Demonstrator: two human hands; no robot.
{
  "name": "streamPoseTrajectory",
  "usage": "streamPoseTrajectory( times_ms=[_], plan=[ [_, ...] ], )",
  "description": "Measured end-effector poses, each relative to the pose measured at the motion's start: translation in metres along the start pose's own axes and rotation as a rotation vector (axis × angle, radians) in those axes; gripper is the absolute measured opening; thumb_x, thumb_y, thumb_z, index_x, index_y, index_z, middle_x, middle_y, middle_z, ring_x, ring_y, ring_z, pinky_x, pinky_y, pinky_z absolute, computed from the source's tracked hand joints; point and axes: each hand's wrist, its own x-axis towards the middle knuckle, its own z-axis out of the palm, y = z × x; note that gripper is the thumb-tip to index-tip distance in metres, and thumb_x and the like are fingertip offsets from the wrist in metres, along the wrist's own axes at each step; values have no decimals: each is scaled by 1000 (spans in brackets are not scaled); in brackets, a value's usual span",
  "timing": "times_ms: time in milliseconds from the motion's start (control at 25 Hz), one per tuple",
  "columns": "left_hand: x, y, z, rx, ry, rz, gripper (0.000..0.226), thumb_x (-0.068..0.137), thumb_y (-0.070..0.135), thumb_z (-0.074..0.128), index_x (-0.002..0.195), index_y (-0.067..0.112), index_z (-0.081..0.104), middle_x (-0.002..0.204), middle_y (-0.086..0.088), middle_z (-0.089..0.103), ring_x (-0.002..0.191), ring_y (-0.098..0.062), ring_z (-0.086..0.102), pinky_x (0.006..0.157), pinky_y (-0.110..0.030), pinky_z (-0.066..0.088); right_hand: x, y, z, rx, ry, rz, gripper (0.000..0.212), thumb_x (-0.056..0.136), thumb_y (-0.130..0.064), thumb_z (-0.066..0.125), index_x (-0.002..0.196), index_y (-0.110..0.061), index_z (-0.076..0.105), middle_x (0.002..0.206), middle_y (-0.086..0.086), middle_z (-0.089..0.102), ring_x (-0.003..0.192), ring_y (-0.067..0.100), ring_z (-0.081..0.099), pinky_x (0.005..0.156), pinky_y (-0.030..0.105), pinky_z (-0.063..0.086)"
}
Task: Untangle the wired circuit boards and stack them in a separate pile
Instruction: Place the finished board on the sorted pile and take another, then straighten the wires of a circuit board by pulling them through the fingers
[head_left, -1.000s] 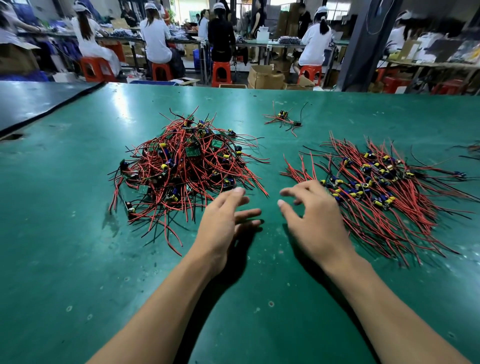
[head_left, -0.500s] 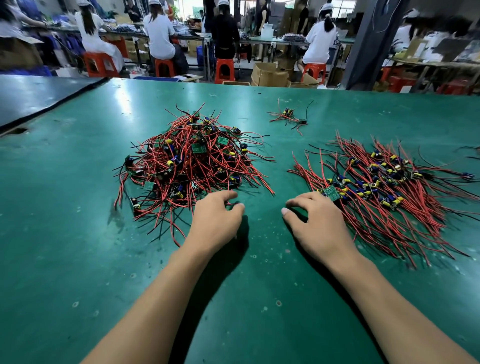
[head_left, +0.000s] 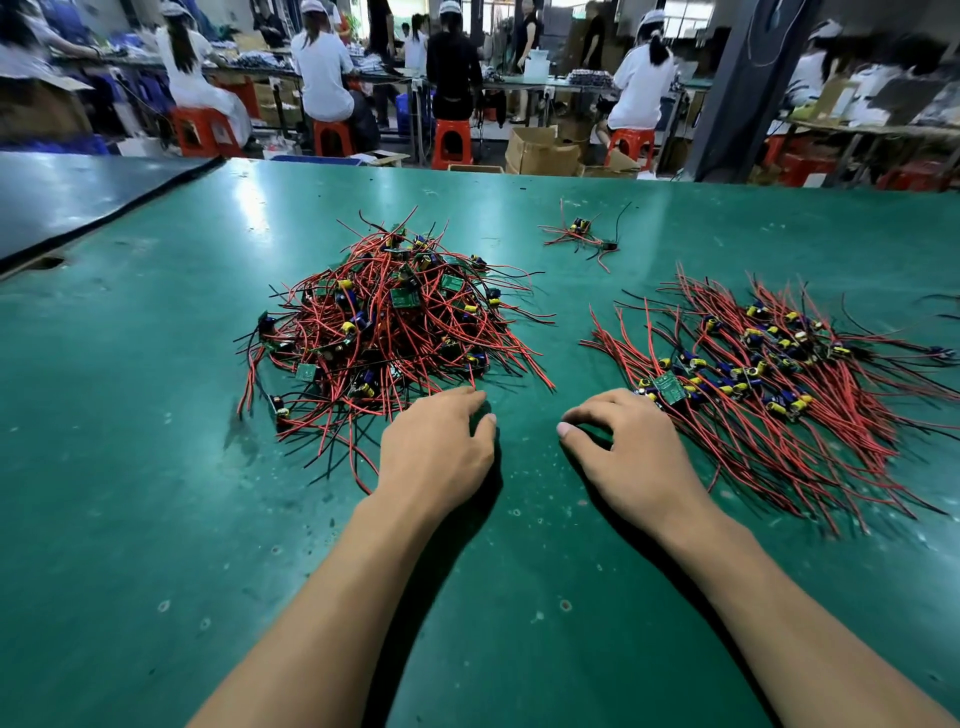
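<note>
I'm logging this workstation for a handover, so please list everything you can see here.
Table mat: one, green, fills the foreground.
Tangled pile: one, red and black wires with green boards, centre-left.
Sorted pile: one, red wires with yellow and blue parts, right.
Stray cluster: one, red and black wires, far centre.
Stools: several, orange, behind the table.
Cardboard boxes: a few, brown, on the floor behind the table.
Workers: several, mostly white tops, at far benches.
Left hand: one, on the mat at the tangled pile's near edge.
Right hand: one, fingers curled, at the sorted pile's near-left edge.
</note>
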Motion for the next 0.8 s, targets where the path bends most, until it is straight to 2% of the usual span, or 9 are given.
streamPoseTrajectory(
  times_ms=[80, 120, 240, 320, 440, 560, 680, 800],
  plan=[
    [-1, 0, 1, -8, -5, -4, 43, 93, 43, 51, 135, 33, 55, 141, 11, 55, 128, -19, 51, 101, -37, 44, 2, 1, 0, 1, 1, 0, 16, 91, -32, 68, 99, -21, 76, 102, -4, 65, 108, 21, 55, 100, 44, 42],
    [-3, 1, 2, -8, 17, 5, 43, 94, 42, 51, 135, 32, 55, 139, 10, 56, 124, -21, 54, 98, -37, 46, 3, 1, 0, 3, 2, 1, 16, 91, -32, 68, 99, -20, 76, 102, -3, 65, 107, 21, 55, 100, 44, 41],
    [-7, 4, 1, 6, 98, 119, 32, 95, 35, 50, 119, 20, 64, 116, 1, 59, 96, -27, 62, 80, -39, 53, 5, 0, -1, -2, 0, -1, 16, 92, -32, 67, 98, -19, 76, 101, -3, 63, 106, 22, 55, 100, 44, 41],
    [-9, 7, 3, 79, 75, 221, 28, 96, 31, 47, 108, 14, 64, 109, -1, 56, 91, -26, 60, 73, -41, 52, 5, 1, -1, -8, -5, -9, 16, 92, -32, 67, 97, -19, 76, 100, -3, 63, 105, 22, 55, 99, 44, 41],
    [-4, 10, 4, 173, -6, 221, 31, 97, 32, 41, 116, 14, 59, 127, -2, 52, 101, -28, 60, 79, -42, 52, 5, 2, -2, 10, -1, -9, 15, 91, -31, 68, 96, -19, 76, 98, -3, 64, 105, 23, 56, 99, 44, 42],
    [11, 15, 6, 248, -75, 172, 39, 97, 29, 40, 131, 12, 47, 150, -5, 36, 107, -36, 61, 83, -44, 51, 6, 2, -3, 49, 7, 2, 14, 90, -28, 70, 95, -17, 77, 98, -1, 66, 102, 23, 60, 96, 44, 45],
    [27, 22, 6, 272, -97, 179, 43, 96, 24, 41, 137, 11, 37, 150, -6, 31, 104, -42, 61, 78, -44, 46, 7, 3, -3, 84, 22, 5, 13, 89, -26, 71, 92, -16, 78, 97, 1, 68, 98, 22, 62, 94, 42, 47],
    [40, 26, 7, 291, -127, 123, 45, 94, 22, 42, 137, 10, 36, 144, -13, 38, 105, -44, 59, 78, -44, 44, 7, 5, -2, 85, 19, -1, 13, 89, -27, 71, 92, -16, 78, 95, 0, 67, 97, 21, 62, 93, 39, 47]
  ],
)
